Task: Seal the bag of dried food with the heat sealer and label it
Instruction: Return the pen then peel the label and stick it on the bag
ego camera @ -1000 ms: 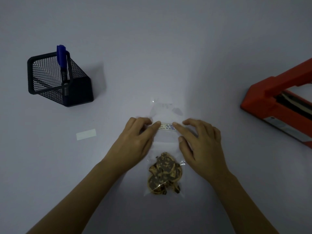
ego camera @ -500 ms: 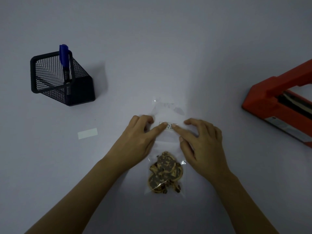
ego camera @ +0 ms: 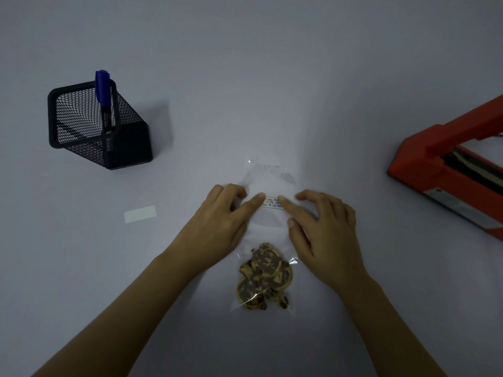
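Black mesh holder (ego camera: 81, 118), blue marker (ego camera: 103, 87), orange-red sealer (ego camera: 424, 164)

One each of bag (ego camera: 268, 225), label (ego camera: 272, 204), marker (ego camera: 103, 88), holder (ego camera: 128, 148), strip (ego camera: 140, 213), sealer (ego camera: 424, 164); two hands (ego camera: 217, 229) (ego camera: 326, 240).

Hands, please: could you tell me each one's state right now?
Left hand: open, fingertip pressing the small white written label.
Right hand: open, pressing it too.
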A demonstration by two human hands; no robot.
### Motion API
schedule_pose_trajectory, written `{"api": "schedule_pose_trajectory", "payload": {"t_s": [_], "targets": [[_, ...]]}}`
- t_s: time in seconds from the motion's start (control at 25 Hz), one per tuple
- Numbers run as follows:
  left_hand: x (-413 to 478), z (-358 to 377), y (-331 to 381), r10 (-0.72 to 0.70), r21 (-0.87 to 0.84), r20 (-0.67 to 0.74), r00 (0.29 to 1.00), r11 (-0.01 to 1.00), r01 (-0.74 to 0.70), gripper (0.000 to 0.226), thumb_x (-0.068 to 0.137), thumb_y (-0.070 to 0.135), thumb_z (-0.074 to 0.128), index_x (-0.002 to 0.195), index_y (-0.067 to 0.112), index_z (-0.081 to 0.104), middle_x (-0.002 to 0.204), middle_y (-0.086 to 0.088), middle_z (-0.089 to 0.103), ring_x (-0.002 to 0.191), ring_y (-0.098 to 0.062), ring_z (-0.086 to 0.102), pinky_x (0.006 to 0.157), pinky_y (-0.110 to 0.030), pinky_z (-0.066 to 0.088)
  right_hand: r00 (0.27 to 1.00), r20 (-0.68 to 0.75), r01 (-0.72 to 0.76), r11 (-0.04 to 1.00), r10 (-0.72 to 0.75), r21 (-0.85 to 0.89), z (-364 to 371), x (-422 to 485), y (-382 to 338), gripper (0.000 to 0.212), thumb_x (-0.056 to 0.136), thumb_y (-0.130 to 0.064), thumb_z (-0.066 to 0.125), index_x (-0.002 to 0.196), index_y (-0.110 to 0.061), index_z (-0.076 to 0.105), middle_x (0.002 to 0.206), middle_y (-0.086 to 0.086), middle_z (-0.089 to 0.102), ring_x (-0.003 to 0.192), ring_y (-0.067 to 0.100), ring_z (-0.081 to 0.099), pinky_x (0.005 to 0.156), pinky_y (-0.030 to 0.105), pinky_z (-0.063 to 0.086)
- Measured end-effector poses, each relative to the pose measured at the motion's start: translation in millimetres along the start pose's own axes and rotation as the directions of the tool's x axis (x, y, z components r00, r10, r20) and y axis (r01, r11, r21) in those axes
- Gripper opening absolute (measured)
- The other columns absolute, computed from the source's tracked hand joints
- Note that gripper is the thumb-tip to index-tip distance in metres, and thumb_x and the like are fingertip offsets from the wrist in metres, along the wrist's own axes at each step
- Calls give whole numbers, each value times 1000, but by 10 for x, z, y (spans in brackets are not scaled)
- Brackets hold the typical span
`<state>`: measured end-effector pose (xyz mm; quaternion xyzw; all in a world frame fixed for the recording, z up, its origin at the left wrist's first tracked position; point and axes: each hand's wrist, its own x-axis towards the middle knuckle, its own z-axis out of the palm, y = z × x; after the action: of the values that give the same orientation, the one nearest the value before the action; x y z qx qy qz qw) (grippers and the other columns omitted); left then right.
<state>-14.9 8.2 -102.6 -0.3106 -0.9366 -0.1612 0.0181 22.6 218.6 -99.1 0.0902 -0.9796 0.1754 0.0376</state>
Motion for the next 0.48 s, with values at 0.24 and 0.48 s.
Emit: {"api": "schedule_pose_trajectory", "payload": {"t_s": [0.24, 0.48], "targets": [[-27, 8, -24, 14, 1, -10, 1000, 1000, -13, 36, 93, 18, 46, 126, 8, 58, 108, -20, 57, 89, -22, 43, 76, -24, 37, 1000, 2, 13, 1000, -13, 3, 15, 7, 1, 41, 89, -28, 44, 129, -31, 49, 119, 2, 55, 112, 21, 46, 90, 37, 30], [-36, -11, 5, 22, 13, 8, 1000, 1000, -22, 36, 92, 19, 48, 126, 16, 59, 108, -19, 58, 91, -21, 42, 74, -23, 38, 999, 40, 32, 999, -31, -23, 4, 1, 15, 43, 87, -27, 43, 130, -34, 48, 122, 2, 54, 113, 21, 44, 90, 36, 28]]}}
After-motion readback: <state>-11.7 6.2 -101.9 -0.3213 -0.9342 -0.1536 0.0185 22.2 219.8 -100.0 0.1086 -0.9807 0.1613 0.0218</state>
